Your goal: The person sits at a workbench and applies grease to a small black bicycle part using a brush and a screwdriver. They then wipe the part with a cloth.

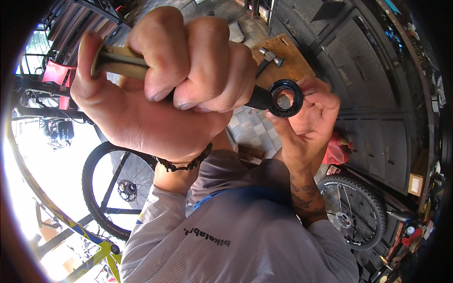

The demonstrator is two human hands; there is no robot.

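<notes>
Ring (297, 100) is what I'd be watching from over here: black, shiny, up in front of the person's chest, right by the end of the dark shaft on a flanged tool (123, 64). Can't tell if the two are joined or just lined up, the angle hides it.

Left hand (165, 80) is wrapped hard around the tool, fingers curled right over it, with what looks like the thumb crooked beside the brassy flange. Right hand (311, 111) has a light pinch on the ring, thumb tip low on the rim, fingers round the far side.

My guess on feel: ring's light and fairly stiff, and that wet-looking gloss could be grease, so probably slippery. I'd take it by the outer edge, thumb opposite fingers, and stay off the inner face. Don't squeeze like mad, it might squirt away. The tool looks solid and rigid, likely the heavier of the two, so a full fist round the middle makes sense, and the flange should stop a sweaty grip sliding off that end. A hammer (270, 56) lies on the wooden board (289, 49) beyond.
</notes>
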